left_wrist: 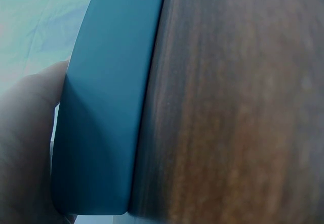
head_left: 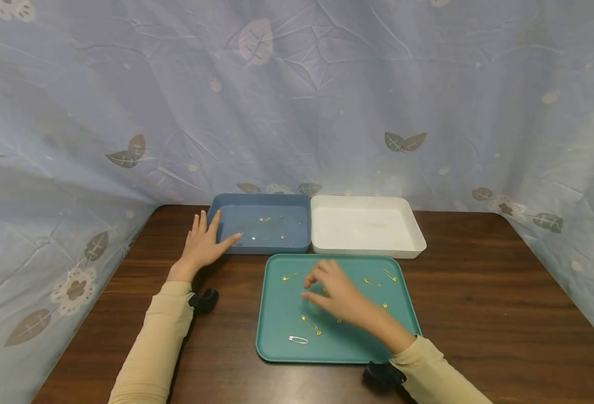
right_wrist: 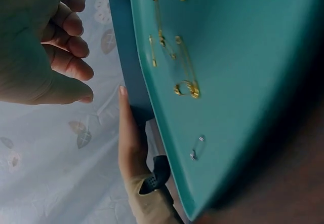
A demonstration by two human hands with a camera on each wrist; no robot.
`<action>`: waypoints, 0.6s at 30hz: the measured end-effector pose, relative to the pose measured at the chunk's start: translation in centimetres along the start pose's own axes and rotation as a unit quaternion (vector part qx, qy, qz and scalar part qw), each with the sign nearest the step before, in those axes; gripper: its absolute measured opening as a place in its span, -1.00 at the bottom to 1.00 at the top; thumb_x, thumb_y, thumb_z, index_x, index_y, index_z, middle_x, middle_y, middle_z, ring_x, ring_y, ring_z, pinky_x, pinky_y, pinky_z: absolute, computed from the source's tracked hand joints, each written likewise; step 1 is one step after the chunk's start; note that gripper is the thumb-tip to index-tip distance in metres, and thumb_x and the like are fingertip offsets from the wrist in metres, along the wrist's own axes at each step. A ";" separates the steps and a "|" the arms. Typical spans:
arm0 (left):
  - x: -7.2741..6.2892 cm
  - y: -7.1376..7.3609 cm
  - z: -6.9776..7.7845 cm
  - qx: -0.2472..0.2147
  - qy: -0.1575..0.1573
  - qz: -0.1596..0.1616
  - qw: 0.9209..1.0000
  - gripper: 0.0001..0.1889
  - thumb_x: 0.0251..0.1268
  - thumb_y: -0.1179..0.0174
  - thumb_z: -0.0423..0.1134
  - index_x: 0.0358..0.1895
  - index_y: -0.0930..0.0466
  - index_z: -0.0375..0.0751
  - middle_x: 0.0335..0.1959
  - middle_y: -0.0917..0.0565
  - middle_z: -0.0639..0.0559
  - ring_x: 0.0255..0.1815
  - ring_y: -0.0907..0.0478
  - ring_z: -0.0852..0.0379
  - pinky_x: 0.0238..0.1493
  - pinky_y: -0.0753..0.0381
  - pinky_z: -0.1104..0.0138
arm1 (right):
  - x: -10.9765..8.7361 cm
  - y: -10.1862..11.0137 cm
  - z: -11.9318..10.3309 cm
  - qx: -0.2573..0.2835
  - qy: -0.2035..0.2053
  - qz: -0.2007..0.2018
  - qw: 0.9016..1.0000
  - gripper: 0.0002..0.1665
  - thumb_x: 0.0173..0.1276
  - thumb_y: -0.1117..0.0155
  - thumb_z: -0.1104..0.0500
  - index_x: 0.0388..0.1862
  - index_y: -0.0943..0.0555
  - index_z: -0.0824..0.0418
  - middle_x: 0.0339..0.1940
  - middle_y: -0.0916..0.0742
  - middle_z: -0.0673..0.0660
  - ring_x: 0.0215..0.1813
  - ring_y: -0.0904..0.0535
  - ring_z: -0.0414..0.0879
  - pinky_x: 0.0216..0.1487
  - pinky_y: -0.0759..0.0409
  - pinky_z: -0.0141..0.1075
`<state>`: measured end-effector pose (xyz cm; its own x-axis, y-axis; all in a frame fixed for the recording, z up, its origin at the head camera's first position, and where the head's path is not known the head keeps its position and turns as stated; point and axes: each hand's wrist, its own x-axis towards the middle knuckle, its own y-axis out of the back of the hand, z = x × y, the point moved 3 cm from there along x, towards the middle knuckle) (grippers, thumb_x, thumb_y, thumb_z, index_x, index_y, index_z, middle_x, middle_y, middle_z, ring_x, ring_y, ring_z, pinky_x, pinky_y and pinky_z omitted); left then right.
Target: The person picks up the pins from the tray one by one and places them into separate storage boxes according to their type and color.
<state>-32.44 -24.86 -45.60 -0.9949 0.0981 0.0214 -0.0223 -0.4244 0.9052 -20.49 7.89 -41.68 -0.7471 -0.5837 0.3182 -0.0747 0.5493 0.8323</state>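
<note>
My left hand [head_left: 201,247] rests at the left end of the blue tray [head_left: 272,249], its fingers spread and straight and the thumb over the front rim. Small silver pins, one a safety pin [head_left: 265,219], lie in that tray. Above the green tray [head_left: 282,306] hovers my right hand [head_left: 341,294], fingers loosely bent and thumb apart, with nothing between them. Several gold safety pins [head_left: 372,283] are scattered on the green tray around and beneath this hand. One silver safety pin [head_left: 298,340] lies near its front left corner, and shows in the right wrist view too.
A white tray [head_left: 368,249] stands right of the blue one, both behind the green tray. The brown wooden table [head_left: 489,314] extends to either side. Patterned cloth [head_left: 297,112] hangs behind and at the sides. Black bands [head_left: 204,301] sit on both wrists.
</note>
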 end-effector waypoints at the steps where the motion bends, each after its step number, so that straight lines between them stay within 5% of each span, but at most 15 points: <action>1: 0.0 0.0 0.0 0.002 0.000 0.000 1.000 0.06 0.26 0.10 0.48 0.59 0.37 -0.03 0.56 0.45 -0.34 0.58 0.49 -0.36 0.42 0.22 -0.38 | -0.3 -0.1 0.0 -0.003 0.001 -0.001 1.000 -0.82 0.27 -0.39 0.06 -0.30 -0.57 0.09 -0.23 -0.57 -0.02 -0.12 -0.37 -0.16 -0.05 -0.46 -0.26; 18: -0.1 0.0 0.1 -0.008 0.001 0.000 1.000 0.06 0.26 0.08 0.47 0.59 0.33 -0.07 0.56 0.47 -0.31 0.58 0.52 -0.34 0.43 0.23 -0.37 | -3.3 -1.9 -0.8 -0.002 0.000 -0.040 0.999 -0.78 0.24 -0.41 0.00 -0.29 -0.60 0.08 -0.22 -0.55 -0.10 -0.12 -0.35 -0.22 -0.05 -0.45 -0.32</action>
<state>-32.37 -24.78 -45.53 -0.9952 0.0962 0.0197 -0.0245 -0.4381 0.8986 -17.31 8.34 -43.92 -0.7392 -0.6252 0.2505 -0.1310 0.4982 0.8571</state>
